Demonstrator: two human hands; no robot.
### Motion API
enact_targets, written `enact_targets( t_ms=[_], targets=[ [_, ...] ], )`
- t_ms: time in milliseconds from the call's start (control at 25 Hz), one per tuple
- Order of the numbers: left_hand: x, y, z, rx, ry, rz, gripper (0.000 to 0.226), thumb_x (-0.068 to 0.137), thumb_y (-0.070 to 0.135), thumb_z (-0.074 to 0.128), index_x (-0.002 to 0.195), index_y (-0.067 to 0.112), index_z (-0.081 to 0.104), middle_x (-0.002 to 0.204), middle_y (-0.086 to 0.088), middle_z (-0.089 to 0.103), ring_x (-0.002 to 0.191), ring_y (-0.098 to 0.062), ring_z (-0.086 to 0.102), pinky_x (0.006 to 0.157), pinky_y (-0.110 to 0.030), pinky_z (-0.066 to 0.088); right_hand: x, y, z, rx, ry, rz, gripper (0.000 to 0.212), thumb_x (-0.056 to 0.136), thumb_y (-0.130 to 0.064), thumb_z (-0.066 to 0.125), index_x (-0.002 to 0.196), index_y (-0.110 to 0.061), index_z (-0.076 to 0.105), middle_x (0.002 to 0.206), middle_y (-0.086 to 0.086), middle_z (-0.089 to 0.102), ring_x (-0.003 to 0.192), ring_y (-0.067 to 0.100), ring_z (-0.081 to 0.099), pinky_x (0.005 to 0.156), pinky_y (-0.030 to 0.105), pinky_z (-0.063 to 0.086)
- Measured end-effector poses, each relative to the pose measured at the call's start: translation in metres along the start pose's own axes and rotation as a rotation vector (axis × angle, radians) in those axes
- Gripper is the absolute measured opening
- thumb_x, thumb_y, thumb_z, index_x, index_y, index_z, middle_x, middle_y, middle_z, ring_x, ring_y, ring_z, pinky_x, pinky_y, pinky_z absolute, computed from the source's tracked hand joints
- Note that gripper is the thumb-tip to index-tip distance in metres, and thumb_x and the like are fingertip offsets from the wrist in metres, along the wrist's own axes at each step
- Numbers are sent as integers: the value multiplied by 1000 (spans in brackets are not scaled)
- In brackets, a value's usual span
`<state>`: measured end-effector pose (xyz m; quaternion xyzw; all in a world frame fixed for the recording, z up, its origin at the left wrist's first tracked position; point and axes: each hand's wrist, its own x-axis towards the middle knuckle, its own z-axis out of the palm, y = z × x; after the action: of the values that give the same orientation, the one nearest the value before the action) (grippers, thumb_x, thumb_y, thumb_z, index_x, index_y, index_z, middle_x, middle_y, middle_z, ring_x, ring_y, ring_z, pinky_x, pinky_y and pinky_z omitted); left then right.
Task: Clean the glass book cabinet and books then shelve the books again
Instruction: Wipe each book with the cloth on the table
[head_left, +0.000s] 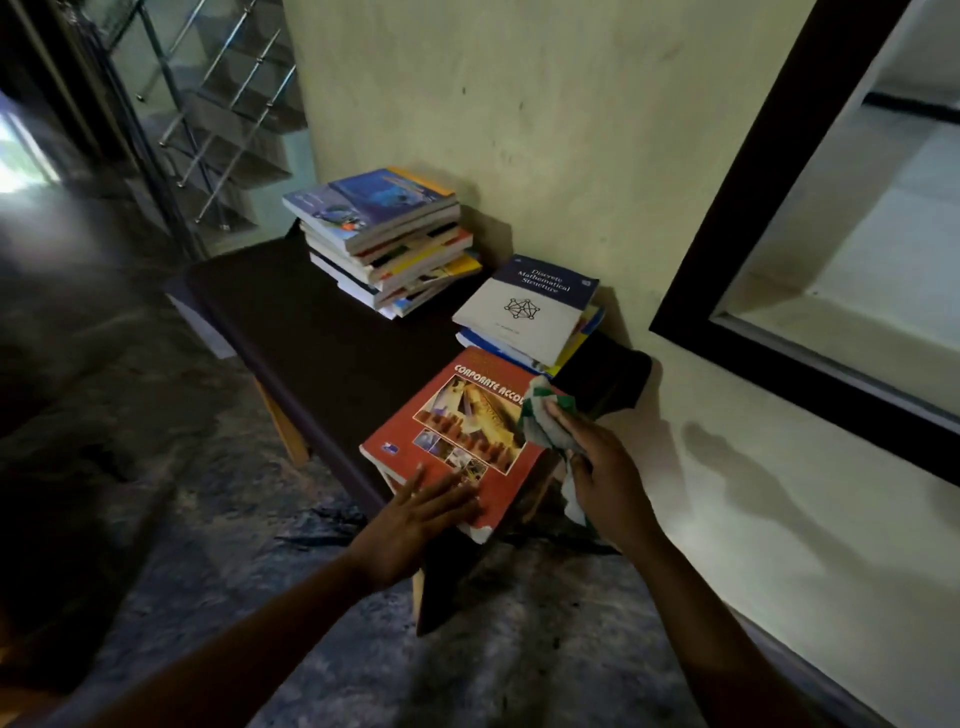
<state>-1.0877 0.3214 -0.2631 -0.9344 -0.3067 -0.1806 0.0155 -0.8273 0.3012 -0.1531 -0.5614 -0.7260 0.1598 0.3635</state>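
A thick red book (457, 431) titled "Corporate Accounting" lies on the near end of a dark bench (311, 332), overhanging its corner. My left hand (415, 525) presses flat on the book's near cover with straight fingers. My right hand (597, 462) holds a green and white cloth (543, 415) against the book's right edge. Behind it, a white and blue book (530, 306) tops a small stack. A taller stack of books (384, 234) stands at the bench's far end by the wall.
The bench runs along a pale wall (545, 130). A dark-framed glass panel (831, 234) is on the right. A staircase with metal railings (218, 104) rises at the back left. The floor (130, 415) is dark and mottled.
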Motion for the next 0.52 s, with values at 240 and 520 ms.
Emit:
enact_targets(
  t_ms=[240, 520],
  targets=[
    [72, -18, -75, -856, 313, -819, 39, 94, 32, 50, 132, 33, 43, 122, 6, 55, 101, -9, 61, 78, -24, 53, 37, 31, 3, 16, -27, 12, 70, 87, 8, 50, 136, -39, 32, 139, -5, 44, 128, 10, 39, 101, 17, 33],
    [229, -153, -35, -1477, 298, -1363, 27, 98, 28, 44, 111, 6, 52, 87, -4, 57, 75, -18, 56, 67, -30, 46, 107, 42, 13, -10, 44, 85, 66, 90, 4, 47, 136, -41, 30, 138, -18, 36, 129, 0, 32, 104, 9, 28]
  ],
)
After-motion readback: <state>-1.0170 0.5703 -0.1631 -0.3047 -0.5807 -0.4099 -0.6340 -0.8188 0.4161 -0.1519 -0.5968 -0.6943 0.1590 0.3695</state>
